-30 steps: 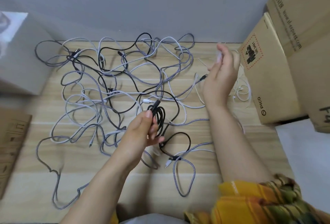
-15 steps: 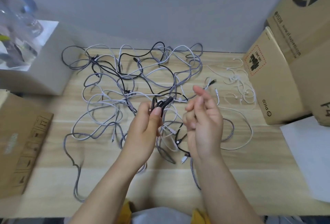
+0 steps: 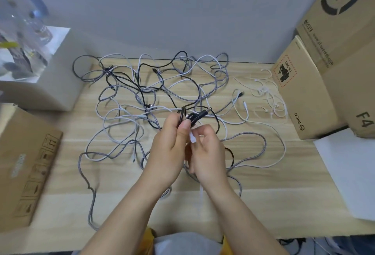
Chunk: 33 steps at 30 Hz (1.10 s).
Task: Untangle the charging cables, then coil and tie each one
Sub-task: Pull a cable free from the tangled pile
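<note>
A tangle of black, grey braided and white charging cables (image 3: pixel 154 92) spreads over the wooden table (image 3: pixel 263 183). My left hand (image 3: pixel 168 149) grips a small coil of black cable (image 3: pixel 192 117) above the table's middle, its plug end pointing right. My right hand (image 3: pixel 207 151) sits right beside it and pinches a white tie (image 3: pixel 192 138) just under the coil; the tie's tail hangs down below my wrist. A pile of loose white ties (image 3: pixel 269 96) lies at the back right.
Cardboard boxes (image 3: pixel 300 92) stand stacked at the right edge. A flat brown box (image 3: pixel 26 163) lies at the left, with a white box (image 3: pixel 50 84) behind it. A white sheet (image 3: pixel 349 173) covers the table's right front corner.
My right hand came back from the ties at the back right to the coil, now pinching a white tie. The left hand lifted the coil slightly.
</note>
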Available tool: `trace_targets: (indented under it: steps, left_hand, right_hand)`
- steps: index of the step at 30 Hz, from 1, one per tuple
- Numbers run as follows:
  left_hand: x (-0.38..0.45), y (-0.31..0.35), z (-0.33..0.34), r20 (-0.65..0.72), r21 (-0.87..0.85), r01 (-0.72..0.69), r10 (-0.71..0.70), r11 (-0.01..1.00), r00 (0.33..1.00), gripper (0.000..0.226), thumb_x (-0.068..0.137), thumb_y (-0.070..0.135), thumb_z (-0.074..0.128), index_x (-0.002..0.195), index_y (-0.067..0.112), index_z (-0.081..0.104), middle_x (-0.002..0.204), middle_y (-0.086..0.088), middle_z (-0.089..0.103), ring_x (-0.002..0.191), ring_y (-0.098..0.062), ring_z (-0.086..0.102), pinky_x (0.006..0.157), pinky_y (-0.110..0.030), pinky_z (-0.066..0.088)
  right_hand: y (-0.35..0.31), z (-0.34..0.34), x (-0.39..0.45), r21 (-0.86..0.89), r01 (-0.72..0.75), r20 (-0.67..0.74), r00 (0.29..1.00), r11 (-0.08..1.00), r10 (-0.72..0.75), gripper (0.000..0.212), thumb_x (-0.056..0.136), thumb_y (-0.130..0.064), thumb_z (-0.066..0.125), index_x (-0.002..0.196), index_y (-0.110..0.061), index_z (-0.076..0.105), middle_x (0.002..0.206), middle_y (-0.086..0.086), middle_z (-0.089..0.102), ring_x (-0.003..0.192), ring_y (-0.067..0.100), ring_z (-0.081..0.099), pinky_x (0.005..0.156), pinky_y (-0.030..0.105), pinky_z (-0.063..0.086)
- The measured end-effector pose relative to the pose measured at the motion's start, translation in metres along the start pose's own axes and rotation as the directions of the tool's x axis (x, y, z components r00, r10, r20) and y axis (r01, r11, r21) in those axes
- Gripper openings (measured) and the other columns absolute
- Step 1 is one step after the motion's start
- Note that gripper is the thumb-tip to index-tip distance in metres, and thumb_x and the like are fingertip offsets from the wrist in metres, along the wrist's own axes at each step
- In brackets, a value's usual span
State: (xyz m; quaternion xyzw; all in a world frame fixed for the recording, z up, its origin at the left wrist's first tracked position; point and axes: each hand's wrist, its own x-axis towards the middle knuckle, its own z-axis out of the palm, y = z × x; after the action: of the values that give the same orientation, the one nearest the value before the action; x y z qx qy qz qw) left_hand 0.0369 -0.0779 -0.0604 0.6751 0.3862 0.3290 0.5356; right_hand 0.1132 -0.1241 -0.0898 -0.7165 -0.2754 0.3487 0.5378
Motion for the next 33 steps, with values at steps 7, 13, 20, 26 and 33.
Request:
trace_targets:
  steps: [7,13,20,26,33]
  left_hand:
    - [0.003,0.004,-0.006,0.008,0.018,-0.024,0.024,1.000,1.000,0.009,0.095,0.025,0.043,0.096,0.031,0.036,0.066,0.006,0.051,0.059,-0.007,0.048,0.058,-0.015,0.038]
    - [0.002,0.004,-0.006,0.132,0.041,-0.022,0.017,0.999,0.991,0.038,0.096,0.014,0.046,0.118,0.038,0.025,0.050,0.021,0.053,0.061,0.000,0.052,0.073,-0.019,0.044]
    - [0.004,-0.005,-0.011,0.172,0.010,0.020,-0.021,1.000,0.985,0.046,0.091,0.042,0.046,0.132,0.045,0.026,0.062,0.015,0.053,0.066,-0.003,0.050,0.071,-0.021,0.044]
    - [0.005,-0.003,-0.014,0.094,0.009,0.000,-0.001,1.000,0.996,0.033,0.091,0.037,0.040,0.123,0.042,0.048,0.055,0.019,0.035,0.055,0.001,0.035,0.057,-0.015,0.035]
    - [0.008,-0.007,-0.015,0.022,-0.083,0.052,-0.050,0.995,0.998,0.042,0.089,0.041,0.040,0.125,0.028,0.056,0.097,0.026,0.034,0.106,0.003,0.037,0.074,-0.031,0.046]
  right_hand:
    - [-0.004,-0.009,0.000,0.132,-0.183,-0.003,0.983,0.974,0.185,0.025,0.095,-0.018,0.047,0.073,-0.006,0.046,0.043,0.006,0.037,0.033,0.013,0.028,0.036,0.018,0.021]
    - [-0.010,-0.013,-0.001,0.061,-0.110,0.015,0.994,0.992,0.109,0.031,0.091,-0.022,0.057,0.068,-0.009,0.040,0.042,0.003,0.036,0.034,0.011,0.030,0.038,0.019,0.025]
    - [-0.027,-0.020,0.000,0.239,-0.180,0.174,0.975,0.954,0.141,0.028,0.093,-0.013,0.055,0.065,-0.010,0.048,0.037,0.002,0.036,0.029,0.012,0.023,0.038,0.019,0.017]
    - [-0.029,-0.029,-0.002,0.158,-0.084,0.218,0.975,0.984,0.049,0.014,0.088,-0.011,0.063,0.074,-0.011,0.059,0.046,0.004,0.053,0.033,0.016,0.043,0.040,0.021,0.035]
    - [-0.042,-0.036,-0.008,0.242,-0.024,0.379,0.923,0.970,-0.072,0.004,0.085,-0.011,0.058,0.083,-0.014,0.057,0.067,0.007,0.068,0.055,0.021,0.062,0.054,0.021,0.042]
